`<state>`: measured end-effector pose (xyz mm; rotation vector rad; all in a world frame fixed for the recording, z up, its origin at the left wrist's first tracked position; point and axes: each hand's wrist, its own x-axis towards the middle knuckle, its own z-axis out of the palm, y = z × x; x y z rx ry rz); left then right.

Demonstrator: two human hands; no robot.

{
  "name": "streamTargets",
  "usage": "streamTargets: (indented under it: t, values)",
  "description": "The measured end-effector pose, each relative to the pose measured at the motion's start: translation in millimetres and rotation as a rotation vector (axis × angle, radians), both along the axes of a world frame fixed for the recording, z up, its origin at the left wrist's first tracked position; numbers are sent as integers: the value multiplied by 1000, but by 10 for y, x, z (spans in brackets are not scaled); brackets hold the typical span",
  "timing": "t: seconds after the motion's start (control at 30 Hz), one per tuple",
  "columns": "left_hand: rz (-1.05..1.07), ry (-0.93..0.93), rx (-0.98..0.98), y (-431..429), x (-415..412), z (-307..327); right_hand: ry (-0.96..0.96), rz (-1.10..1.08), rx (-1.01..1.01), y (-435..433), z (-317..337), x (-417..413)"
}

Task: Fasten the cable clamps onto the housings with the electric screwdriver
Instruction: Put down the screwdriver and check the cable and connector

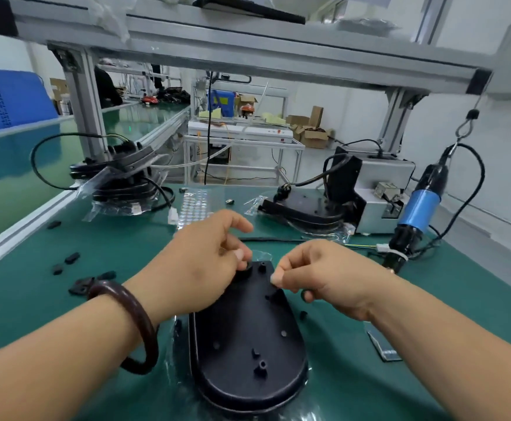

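Observation:
A black oval housing (248,344) lies open side up on a clear plastic bag on the green mat, straight in front of me. My left hand (205,262) has its fingers curled at the housing's far end, where thumb and fingertip pinch a small black cable clamp (247,266) against the rim. My right hand (318,275) hovers at the far right edge with thumb and forefinger pinched together, and a small black part (304,295) shows in its curled lower fingers. The electric screwdriver (421,208), black with a blue band, hangs by a hook at the right, apart from both hands.
Stacks of bagged housings with cables stand at the back left (120,183) and back right (305,211). A grey screw feeder box (378,189) sits behind the right stack. Loose black clamps (71,258) lie on the mat to the left. A sheet of round pads (193,208) lies ahead.

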<state>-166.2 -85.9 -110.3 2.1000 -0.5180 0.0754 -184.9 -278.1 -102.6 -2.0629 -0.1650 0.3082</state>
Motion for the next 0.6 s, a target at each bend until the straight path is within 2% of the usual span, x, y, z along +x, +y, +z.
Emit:
streamTargets:
  t: [0.1, 0.23, 0.6]
  values:
    - [-16, -139, 137, 11, -180, -84, -3, 6, 0, 8, -58, -39]
    - [12, -261, 169, 6, -306, -146, -11, 14, -3, 38, -85, -41]
    - [35, -308, 119, 21, -418, -221, -92, -6, -88, 49, -116, -46]
